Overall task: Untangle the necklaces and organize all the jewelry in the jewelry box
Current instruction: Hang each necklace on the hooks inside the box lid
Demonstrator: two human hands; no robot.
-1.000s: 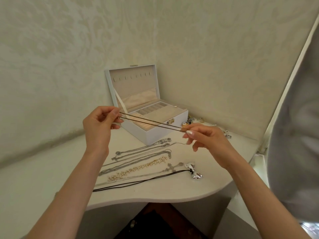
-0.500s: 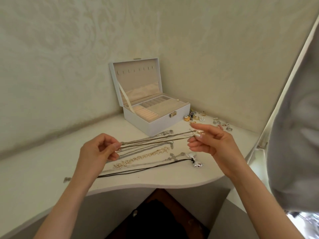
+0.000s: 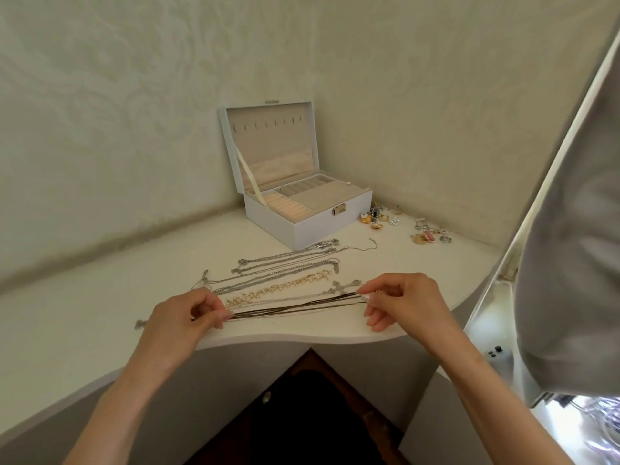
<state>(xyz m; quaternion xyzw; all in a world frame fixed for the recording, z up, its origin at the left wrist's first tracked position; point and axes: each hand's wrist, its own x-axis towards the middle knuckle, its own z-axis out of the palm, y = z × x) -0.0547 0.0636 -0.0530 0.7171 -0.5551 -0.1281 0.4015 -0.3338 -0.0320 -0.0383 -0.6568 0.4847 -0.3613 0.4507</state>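
A white corner shelf (image 3: pixel 84 313) meets patterned wall (image 3: pixel 134 95); grey cloth (image 3: pixel 570 229) hangs right.

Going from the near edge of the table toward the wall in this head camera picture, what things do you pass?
Dark necklace, pinched at its ends by the left hand and the right hand → gold beaded necklace → silver chains → open jewelry box.

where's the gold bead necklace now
The gold bead necklace lies on the table, centre of the head view, between the silver chains behind and the cross necklace in front.
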